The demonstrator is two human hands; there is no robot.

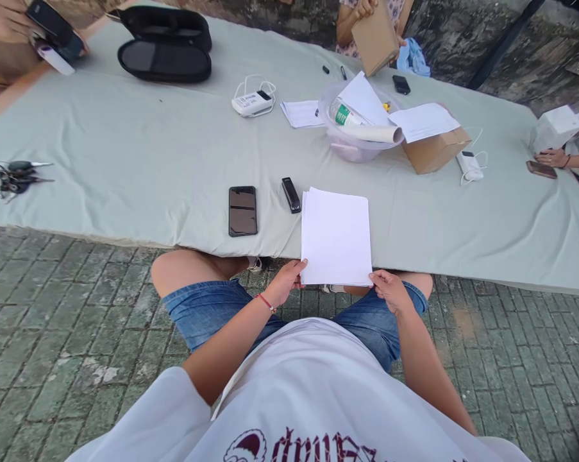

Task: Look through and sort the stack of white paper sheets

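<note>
A stack of white paper sheets lies partly on the table, its near end jutting over the edge toward me. My left hand pinches the near left corner, thumb on top. At the near right corner, my right hand grips the same stack between thumb and fingers. The sheets are slightly out of line at the far left corner. Just left of the paper rests a black stapler. Farther left is a black smartphone, lying flat.
A bunch of keys and an open black case lie left. Beyond the paper stand a plastic basin holding papers and a bottle, and a cardboard box. White corded devices lie about. Other people's hands hold things around the table.
</note>
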